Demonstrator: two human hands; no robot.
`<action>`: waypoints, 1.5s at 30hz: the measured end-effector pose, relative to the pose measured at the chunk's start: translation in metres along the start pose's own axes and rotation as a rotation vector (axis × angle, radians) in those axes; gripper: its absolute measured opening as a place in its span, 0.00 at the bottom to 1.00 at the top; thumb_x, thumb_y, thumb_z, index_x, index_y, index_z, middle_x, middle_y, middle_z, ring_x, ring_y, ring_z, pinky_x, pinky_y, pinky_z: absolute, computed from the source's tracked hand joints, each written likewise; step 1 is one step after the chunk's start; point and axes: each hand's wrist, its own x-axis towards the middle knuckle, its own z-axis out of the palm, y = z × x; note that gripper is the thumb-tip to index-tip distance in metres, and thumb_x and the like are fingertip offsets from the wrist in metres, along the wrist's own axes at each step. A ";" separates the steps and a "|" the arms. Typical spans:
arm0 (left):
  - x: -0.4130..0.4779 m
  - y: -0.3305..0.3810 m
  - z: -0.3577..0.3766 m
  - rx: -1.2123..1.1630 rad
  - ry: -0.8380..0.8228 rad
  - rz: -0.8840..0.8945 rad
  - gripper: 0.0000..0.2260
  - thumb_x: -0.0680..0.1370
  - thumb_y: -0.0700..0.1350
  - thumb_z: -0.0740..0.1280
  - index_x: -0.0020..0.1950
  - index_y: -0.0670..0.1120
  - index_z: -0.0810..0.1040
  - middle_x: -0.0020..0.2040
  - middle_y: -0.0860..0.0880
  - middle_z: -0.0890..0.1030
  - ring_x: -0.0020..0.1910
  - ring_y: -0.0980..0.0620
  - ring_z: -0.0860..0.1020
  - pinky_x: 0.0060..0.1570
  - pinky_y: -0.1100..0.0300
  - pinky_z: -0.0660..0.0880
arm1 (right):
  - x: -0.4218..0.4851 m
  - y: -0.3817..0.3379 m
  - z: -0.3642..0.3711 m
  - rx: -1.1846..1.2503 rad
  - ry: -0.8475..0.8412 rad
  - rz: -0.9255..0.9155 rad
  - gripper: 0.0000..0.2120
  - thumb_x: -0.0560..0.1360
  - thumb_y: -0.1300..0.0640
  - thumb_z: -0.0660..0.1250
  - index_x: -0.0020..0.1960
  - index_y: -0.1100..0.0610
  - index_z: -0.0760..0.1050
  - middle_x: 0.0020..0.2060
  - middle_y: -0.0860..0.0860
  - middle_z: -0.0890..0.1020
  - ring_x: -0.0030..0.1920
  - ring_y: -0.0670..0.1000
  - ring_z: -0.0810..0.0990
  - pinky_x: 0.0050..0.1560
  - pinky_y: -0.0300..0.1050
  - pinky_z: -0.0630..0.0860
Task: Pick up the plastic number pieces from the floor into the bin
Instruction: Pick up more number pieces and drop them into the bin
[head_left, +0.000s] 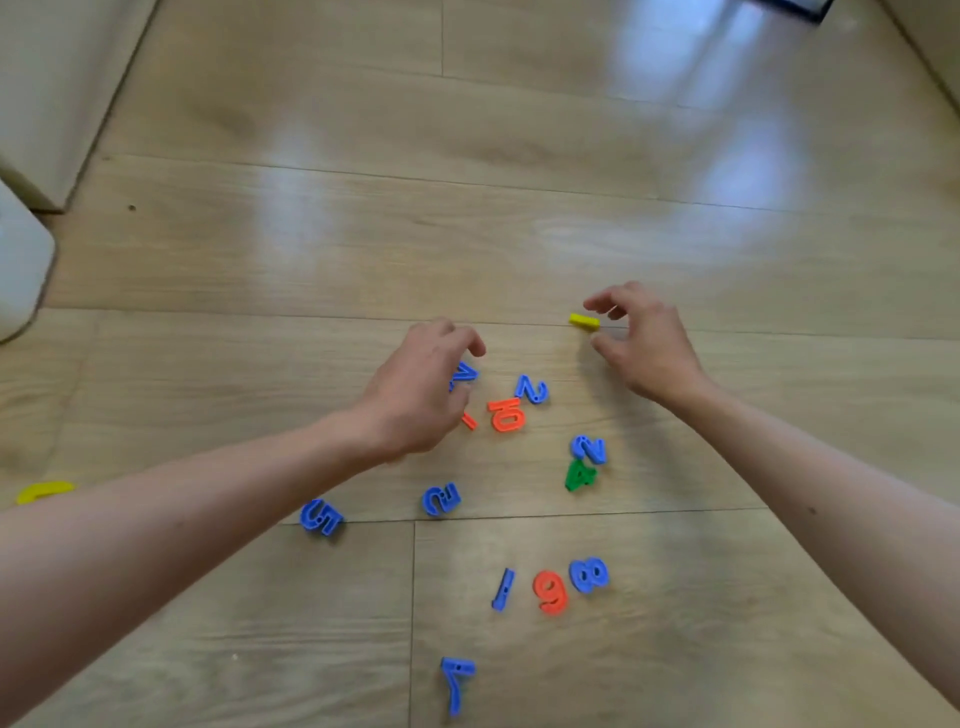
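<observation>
While the head view shows the plastic number pieces (504, 414) scattered on the floor (519, 234), the left hand (421, 389) curls over a blue piece (463, 372), grip unclear, and the right hand (644, 338) spreads released fingers around a yellow piece (584, 321).

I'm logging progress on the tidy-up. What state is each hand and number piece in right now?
left hand: fingers curled over the blue piece; grip unclear.
right hand: fingers curved around the yellow piece, not closed on it.
orange 10: lying flat on the floor, untouched.
green 4: on the floor, against a blue 2.
blue 7: on the floor, nearest the camera, untouched.
</observation>
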 end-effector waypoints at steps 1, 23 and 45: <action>0.000 -0.002 0.002 0.064 -0.018 0.008 0.17 0.73 0.38 0.65 0.61 0.48 0.74 0.58 0.49 0.74 0.60 0.48 0.70 0.57 0.58 0.69 | 0.003 0.000 0.004 -0.033 -0.001 -0.011 0.15 0.69 0.64 0.68 0.55 0.53 0.80 0.49 0.50 0.79 0.51 0.52 0.78 0.53 0.48 0.76; -0.022 0.006 0.005 0.275 -0.187 0.139 0.21 0.72 0.54 0.71 0.61 0.47 0.72 0.55 0.48 0.69 0.51 0.49 0.71 0.48 0.49 0.75 | -0.060 -0.054 0.031 -0.158 -0.151 -0.342 0.22 0.70 0.41 0.71 0.60 0.49 0.76 0.54 0.48 0.72 0.54 0.48 0.72 0.45 0.44 0.72; -0.030 0.012 0.012 0.061 -0.094 -0.011 0.14 0.75 0.37 0.65 0.60 0.46 0.77 0.53 0.47 0.75 0.51 0.48 0.75 0.48 0.57 0.70 | -0.067 -0.058 0.034 -0.082 -0.298 -0.289 0.15 0.72 0.51 0.73 0.57 0.52 0.79 0.55 0.50 0.69 0.50 0.50 0.74 0.52 0.50 0.78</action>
